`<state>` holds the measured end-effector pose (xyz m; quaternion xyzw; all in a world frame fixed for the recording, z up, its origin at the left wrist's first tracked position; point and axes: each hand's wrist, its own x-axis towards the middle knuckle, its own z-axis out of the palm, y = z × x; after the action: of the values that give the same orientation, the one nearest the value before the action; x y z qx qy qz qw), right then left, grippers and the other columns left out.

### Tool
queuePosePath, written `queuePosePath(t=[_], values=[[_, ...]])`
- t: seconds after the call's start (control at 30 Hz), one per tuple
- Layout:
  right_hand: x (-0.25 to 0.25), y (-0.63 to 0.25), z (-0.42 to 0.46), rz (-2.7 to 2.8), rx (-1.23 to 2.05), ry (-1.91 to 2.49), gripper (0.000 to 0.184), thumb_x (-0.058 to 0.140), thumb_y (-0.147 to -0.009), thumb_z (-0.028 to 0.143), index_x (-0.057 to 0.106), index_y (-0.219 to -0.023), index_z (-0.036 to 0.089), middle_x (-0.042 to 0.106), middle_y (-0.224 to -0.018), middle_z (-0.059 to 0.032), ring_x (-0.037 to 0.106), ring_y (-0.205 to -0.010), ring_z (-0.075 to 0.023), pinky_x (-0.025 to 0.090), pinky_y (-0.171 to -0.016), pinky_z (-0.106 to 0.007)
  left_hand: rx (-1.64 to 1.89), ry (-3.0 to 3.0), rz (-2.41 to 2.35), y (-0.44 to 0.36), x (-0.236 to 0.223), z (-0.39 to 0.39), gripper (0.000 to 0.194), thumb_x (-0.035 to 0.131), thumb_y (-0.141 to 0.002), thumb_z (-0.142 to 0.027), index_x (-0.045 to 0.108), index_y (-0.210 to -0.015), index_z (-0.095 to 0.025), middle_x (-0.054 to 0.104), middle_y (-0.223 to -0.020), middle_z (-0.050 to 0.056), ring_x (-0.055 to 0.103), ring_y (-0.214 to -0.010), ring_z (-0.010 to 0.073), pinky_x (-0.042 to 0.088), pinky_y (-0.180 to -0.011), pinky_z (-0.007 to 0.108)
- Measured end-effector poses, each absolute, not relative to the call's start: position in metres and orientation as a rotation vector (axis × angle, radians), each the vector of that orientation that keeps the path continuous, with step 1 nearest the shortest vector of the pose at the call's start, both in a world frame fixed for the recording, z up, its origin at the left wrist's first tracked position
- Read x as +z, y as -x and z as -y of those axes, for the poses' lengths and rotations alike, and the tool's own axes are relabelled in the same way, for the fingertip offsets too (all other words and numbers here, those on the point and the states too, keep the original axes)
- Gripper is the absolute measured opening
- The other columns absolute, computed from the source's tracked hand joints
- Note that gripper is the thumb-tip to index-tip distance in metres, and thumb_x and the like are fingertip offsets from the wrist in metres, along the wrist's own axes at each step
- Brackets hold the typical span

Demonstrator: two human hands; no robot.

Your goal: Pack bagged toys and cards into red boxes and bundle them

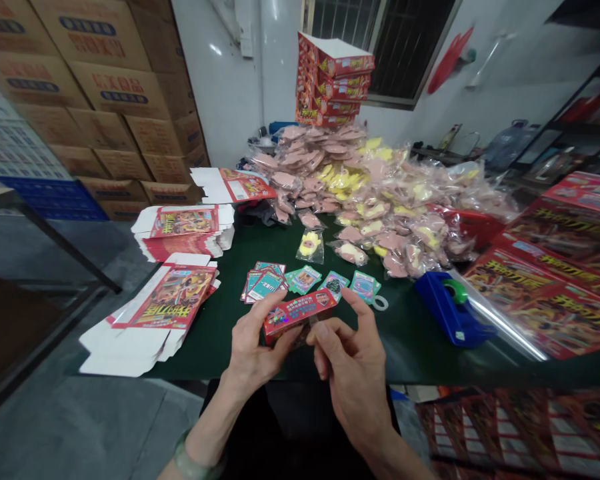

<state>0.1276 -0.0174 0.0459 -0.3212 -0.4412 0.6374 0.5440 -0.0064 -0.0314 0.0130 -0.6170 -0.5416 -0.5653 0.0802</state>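
Note:
Both my hands hold one small red printed box (300, 312) just above the near edge of the dark green table (405, 340). My left hand (253, 350) grips its left end with fingers curled around it. My right hand (353, 367) pinches its right end, the forefinger stretched along the top. Just beyond the box lie several small teal cards (305, 279) fanned out on the table.
Flat red box blanks (173, 300) lie in stacks at the left. A big heap of pink and yellow bagged items (375, 200) fills the back. A blue tape dispenser (453, 313) sits to the right, beside stacked red boxes (555, 280). Cardboard cartons (105, 93) stand far left.

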Motion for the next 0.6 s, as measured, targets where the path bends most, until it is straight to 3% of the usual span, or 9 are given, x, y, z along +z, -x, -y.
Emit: queuePosePath(t=[0.3, 0.6], values=[[0.053, -0.122, 0.01, 1.103, 1.507, 0.857, 0.056, 0.065, -0.078, 0.027, 0.033, -0.123, 0.023, 0.053, -0.052, 0.0108, 0.042, -0.038, -0.0045, 0.035, -0.036, -0.013, -1.641, 2.075, 1.408, 0.01, 0.021, 0.032, 0.038, 0.063, -0.076, -0.012, 0.056, -0.112, -0.022, 0.066, -0.088, 0.004, 0.065, -0.072, 0.013, 0.052, -0.062, 0.023], [0.057, -0.122, 0.007, 1.159, 1.513, 0.917, 0.048, 0.064, -0.076, 0.026, 0.036, -0.115, 0.021, 0.059, -0.054, 0.0079, 0.042, -0.036, -0.005, 0.035, -0.035, -0.014, -1.4, 2.318, 1.324, 0.025, 0.03, 0.028, 0.036, 0.06, -0.078, -0.01, 0.059, -0.112, -0.021, 0.058, -0.085, 0.003, 0.057, -0.067, 0.0103, 0.047, -0.055, 0.021]])
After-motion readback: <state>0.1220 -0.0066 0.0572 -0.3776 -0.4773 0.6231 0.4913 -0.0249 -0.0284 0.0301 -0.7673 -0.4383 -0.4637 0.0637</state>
